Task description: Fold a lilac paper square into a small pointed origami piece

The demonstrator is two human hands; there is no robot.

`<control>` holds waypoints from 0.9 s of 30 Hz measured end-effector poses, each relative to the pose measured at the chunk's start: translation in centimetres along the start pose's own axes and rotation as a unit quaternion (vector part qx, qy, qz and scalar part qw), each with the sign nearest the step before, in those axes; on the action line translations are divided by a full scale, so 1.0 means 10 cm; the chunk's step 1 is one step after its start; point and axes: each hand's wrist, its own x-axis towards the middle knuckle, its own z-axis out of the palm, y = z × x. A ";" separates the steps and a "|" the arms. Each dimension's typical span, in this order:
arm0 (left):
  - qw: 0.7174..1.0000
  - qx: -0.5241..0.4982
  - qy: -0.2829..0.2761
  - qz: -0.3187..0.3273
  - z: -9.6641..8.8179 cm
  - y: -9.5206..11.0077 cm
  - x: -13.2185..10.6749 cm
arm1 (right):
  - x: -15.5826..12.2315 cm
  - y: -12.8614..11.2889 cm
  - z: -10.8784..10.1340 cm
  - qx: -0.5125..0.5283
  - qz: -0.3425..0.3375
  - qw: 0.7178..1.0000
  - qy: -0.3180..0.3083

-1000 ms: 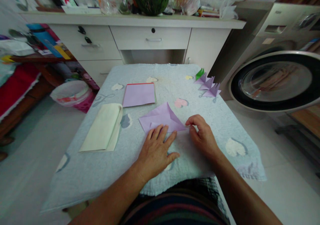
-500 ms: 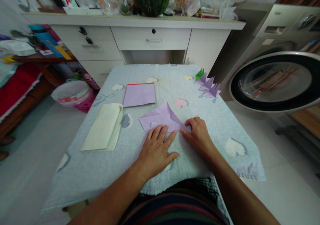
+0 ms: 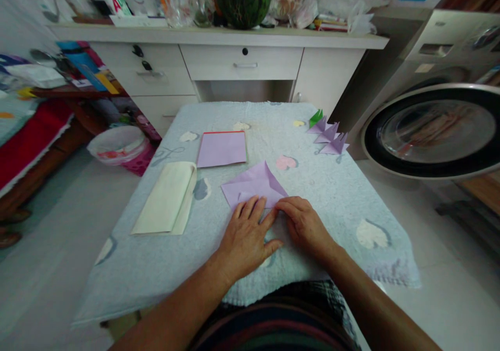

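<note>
A partly folded sheet of purple origami paper [image 3: 254, 179] lies in front of me, its top corner pointing away. My left hand [image 3: 246, 236] rests flat on its near edge, fingers spread. With bent fingers drawn together, my right hand [image 3: 307, 225] pinches or presses the paper's near right edge, close to the left index finger; its fingertips partly hide that edge. Beyond is a stack of square purple paper [image 3: 222, 150] with a red edge at the back. To the left lies a folded pale green sheet [image 3: 164, 200].
Several small purple folded paper pieces [image 3: 332, 141] and a green one [image 3: 315, 117] stand at the table's far right. A heart-patterned cloth [image 3: 312, 179] covers the table. Behind are white drawers [image 3: 242, 64]; a washing machine [image 3: 433, 132] is at right, a pink bin [image 3: 136, 158] at left.
My right hand has slid left along the paper's near edge, from its right corner toward my left hand. The left hand stays on the paper. The whole view has shifted slightly.
</note>
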 end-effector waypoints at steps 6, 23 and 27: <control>1.000 0.005 -0.005 0.004 0.00 -0.04 -0.04 | -0.02 -0.02 0.04 -0.080 -0.004 0.996 -0.028; 0.992 -0.019 -0.083 0.094 -0.19 -0.47 -0.08 | -0.01 -0.12 0.04 -0.174 -0.026 0.980 -0.091; 0.992 -0.041 -0.061 0.098 -0.19 -0.52 -0.09 | -0.01 -0.12 0.04 -0.174 -0.033 0.980 -0.094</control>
